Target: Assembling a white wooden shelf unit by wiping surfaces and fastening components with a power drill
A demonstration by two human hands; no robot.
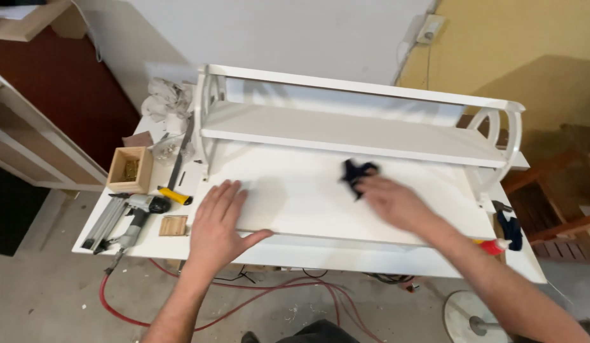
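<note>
A white wooden shelf unit [345,130] with curved end pieces lies on a white work table [345,260]. My left hand [220,222] rests flat, fingers spread, on the near left edge of the shelf's large white panel [295,197]. My right hand [396,202] presses a small dark blue cloth [357,174] against the panel near its middle; the hand is blurred.
At the table's left end lie a nail gun [126,219], a small wooden box of fasteners [131,169], a yellow-handled tool [175,195], a small wood block [173,226] and crumpled rags [168,95]. A glue bottle [495,246] and dark cloth [512,230] sit at right. Red hose [244,305] loops on the floor.
</note>
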